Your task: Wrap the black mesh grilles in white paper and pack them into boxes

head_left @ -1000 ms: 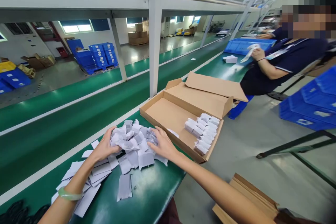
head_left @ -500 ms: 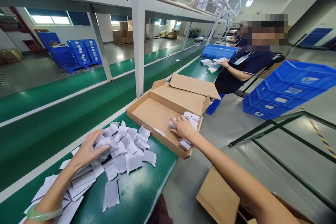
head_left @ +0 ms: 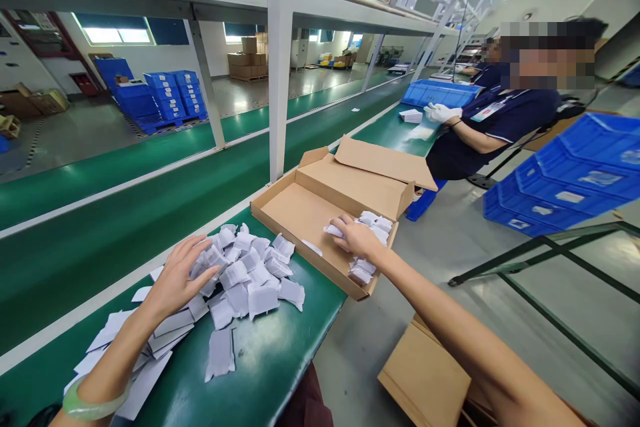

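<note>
My left hand (head_left: pixel 181 275) rests with its fingers apart against the left side of a pile of small white paper packets (head_left: pixel 250 273). An open, shallow cardboard box (head_left: pixel 295 203) stands on the green table just beyond the pile. Inside its right part, my right hand (head_left: pixel 359 239) is closed on a white paper packet (head_left: pixel 333 231), which pokes out past the fingertips. More packets (head_left: pixel 381 225) sit in rows at the box's right end, partly behind that hand. One thin white piece (head_left: pixel 313 247) lies by the box's near wall. A single packet (head_left: pixel 220 355) lies apart on the table.
Flat white sheets (head_left: pixel 165 340) lie under my left forearm. A white post (head_left: pixel 281 67) rises behind the box, beside the green belt (head_left: pixel 200 193). A co-worker in white gloves (head_left: pixel 443 113) sits farther along. Blue crates (head_left: pixel 565 177) and a cardboard stack (head_left: pixel 425 373) stand at right.
The view has turned slightly, so the scene sits farther right. My right hand's fingers have closed round a packet. The co-worker's hands have come together. My left hand stays by the pile.
</note>
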`<move>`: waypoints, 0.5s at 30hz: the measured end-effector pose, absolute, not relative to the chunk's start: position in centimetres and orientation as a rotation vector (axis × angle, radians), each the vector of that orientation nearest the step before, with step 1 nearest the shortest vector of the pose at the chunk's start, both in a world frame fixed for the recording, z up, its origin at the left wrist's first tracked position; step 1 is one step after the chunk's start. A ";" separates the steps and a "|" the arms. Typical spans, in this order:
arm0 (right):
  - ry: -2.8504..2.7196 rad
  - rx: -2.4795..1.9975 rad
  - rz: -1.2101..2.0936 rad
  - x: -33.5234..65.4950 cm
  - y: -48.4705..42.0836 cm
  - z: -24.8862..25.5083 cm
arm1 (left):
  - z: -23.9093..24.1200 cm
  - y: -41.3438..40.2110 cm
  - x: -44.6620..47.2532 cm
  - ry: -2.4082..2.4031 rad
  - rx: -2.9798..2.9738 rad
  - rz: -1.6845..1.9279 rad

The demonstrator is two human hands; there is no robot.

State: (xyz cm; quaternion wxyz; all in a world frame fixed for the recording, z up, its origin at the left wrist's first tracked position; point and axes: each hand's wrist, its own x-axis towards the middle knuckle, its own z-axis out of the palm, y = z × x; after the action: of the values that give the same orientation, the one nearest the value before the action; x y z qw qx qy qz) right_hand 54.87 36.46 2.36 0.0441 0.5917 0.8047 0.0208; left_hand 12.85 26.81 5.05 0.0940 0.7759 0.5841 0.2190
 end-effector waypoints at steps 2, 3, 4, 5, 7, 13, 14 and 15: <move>2.620 1.922 0.112 52.7 35.6 4.0 | 5.3 26.4 12.7 1.721 2.316 0.679; 2.745 1.970 0.122 51.2 35.1 4.8 | 5.4 26.3 12.7 1.717 2.325 0.695; 2.882 1.991 0.113 49.6 34.6 5.4 | 5.4 26.3 12.7 1.710 2.338 0.709; 3.006 1.965 0.092 47.8 34.1 5.7 | 5.4 26.3 12.8 1.702 2.357 0.722; 3.135 1.791 0.064 44.3 33.2 5.4 | 5.3 26.4 13.1 1.676 2.408 0.737; 3.213 1.185 -0.030 39.3 31.2 1.7 | 5.4 27.0 14.6 1.546 2.573 0.792; 3.261 1.120 -0.065 39.7 31.0 1.9 | 5.6 27.4 15.1 1.513 2.593 0.809; 3.297 1.078 -0.093 40.5 31.0 2.4 | 5.9 28.0 15.9 1.472 2.613 0.826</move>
State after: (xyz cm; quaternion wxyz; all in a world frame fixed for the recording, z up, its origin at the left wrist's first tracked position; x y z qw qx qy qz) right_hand 40.46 30.97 2.37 -0.1634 0.3065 0.9374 -0.0263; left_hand 15.90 27.95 5.86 0.0156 0.8399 0.4731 0.2655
